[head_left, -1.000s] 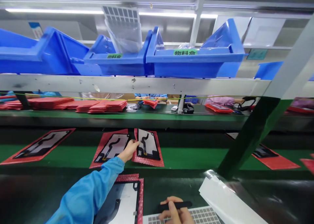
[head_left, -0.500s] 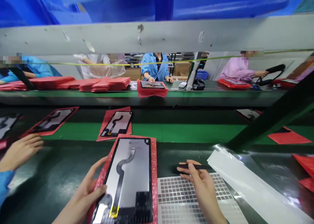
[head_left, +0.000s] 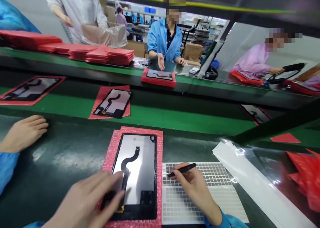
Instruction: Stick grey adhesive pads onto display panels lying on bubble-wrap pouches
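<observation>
- A thin screen panel, stiff but likely fragile glass, lies on a pink bubble-wrap sheet on the table; its edges look safest to hold.
- The left hand rests open, fingers spread over the panel's lower end, not gripping.
- The right hand pinches a black pen above a white grid sheet.
- Compared with the earlier view, the left hand has moved over the end of the black ribbon cable, mostly hiding its yellow tag.

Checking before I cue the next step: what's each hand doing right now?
Left hand: open, fingers on the display panel.
Right hand: holding a black pen-like tool.
</observation>
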`<state>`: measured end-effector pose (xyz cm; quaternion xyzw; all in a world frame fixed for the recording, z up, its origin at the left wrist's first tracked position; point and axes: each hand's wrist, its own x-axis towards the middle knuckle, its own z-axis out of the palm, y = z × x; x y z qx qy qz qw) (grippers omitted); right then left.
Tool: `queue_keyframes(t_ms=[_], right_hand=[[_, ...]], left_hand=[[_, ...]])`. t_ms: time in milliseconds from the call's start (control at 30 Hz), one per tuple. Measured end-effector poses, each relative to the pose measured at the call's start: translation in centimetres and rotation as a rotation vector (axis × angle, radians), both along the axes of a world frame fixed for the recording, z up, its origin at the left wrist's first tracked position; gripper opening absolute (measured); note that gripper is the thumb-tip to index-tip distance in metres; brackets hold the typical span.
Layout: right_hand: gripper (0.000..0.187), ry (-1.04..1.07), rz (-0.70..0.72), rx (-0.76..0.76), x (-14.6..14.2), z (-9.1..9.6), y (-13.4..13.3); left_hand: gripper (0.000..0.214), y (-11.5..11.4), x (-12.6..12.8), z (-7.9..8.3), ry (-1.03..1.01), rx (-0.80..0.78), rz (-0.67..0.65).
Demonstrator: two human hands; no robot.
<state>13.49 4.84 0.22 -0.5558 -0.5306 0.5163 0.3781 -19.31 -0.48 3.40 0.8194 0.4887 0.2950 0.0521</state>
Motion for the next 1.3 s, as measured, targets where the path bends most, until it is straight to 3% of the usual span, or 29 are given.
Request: queue_keyframes(t_ms=[100,200,367,733,1000,1167,1300], right_hand=[[0.032,-0.06,0.032,0.001,0.0,-0.2,0.1],[0.031,-0.111,0.062,0.004,0.0,0.0,0.2],[0.029,-0.197,0.082,0.001,-0.2,0.3,0.3],[0.023,-0.282,0.147,-0.024,-0.1,1.1,0.6],[0.02,0.047,0.03,-0.168,0.9,0.8,0.9],[0.019,0.127,-0.046,-0.102,0.0,1.7,2.5],[0.019,0.186,0.001,-0.039,-2.5,1.9,4.8]], left_hand=[[0.032,0.2,4.4,0.3,0.153,0.014,-0.282],[0.034,0.6,8.2,-0.9,0.382,0.072,-0.441],[0.052,1.3,10.7,-2.8,0.524,0.008,-0.485],[0.049,1.4,10.9,-3.0,0.469,0.036,-0.449],[0.044,1.3,10.7,-3.5,0.48,0.041,-0.459],[0.02,2.0,10.3,-3.3,0.392,0.089,-0.465],[0.021,3.6,8.9,-1.9,0.337,0.052,-0.461]])
